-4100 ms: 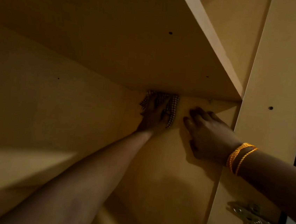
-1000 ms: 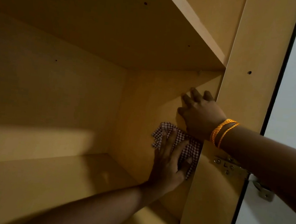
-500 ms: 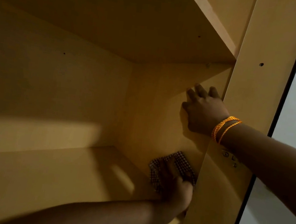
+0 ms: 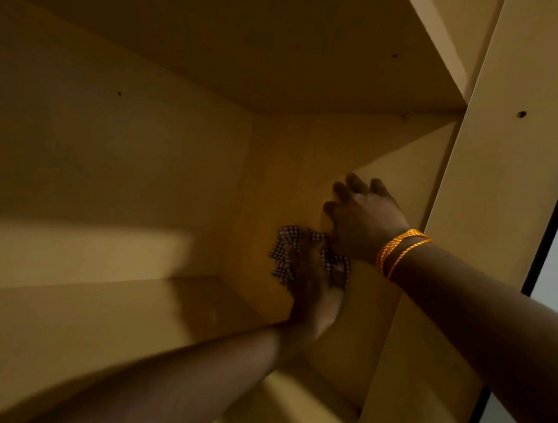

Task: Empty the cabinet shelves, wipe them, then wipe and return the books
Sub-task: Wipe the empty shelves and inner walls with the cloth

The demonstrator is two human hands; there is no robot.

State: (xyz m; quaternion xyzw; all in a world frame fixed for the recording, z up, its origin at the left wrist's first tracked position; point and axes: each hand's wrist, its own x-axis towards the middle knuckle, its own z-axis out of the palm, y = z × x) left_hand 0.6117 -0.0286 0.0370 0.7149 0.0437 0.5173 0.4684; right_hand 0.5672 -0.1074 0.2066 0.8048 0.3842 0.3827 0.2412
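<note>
A small checked cloth [image 4: 286, 246], dark and pale in a fine houndstooth-like pattern, is pressed flat against the right inner side wall [image 4: 274, 176] of the wooden cabinet, a little above the lower shelf [image 4: 122, 315]. It is held there by the left hand [image 4: 314, 290], whose fingers are laid out fairly straight over the fabric, so that crumpled edges of the cloth are seen at the left and at the upper right of the hand; the hand is blurred and its thumb cannot be made out. The right hand [image 4: 362, 220] is placed on the same wall just above the cloth, its fingers [image 4: 345, 190] loosely bent with the tips touching the panel and nothing held in them. An orange cord bracelet [image 4: 399, 250] is worn doubled around the right wrist. The upper shelf [image 4: 288, 40] is seen from beneath, and the cabinet's front upright [image 4: 502, 166] stands beside the right forearm. No books are seen on the shelves in view
</note>
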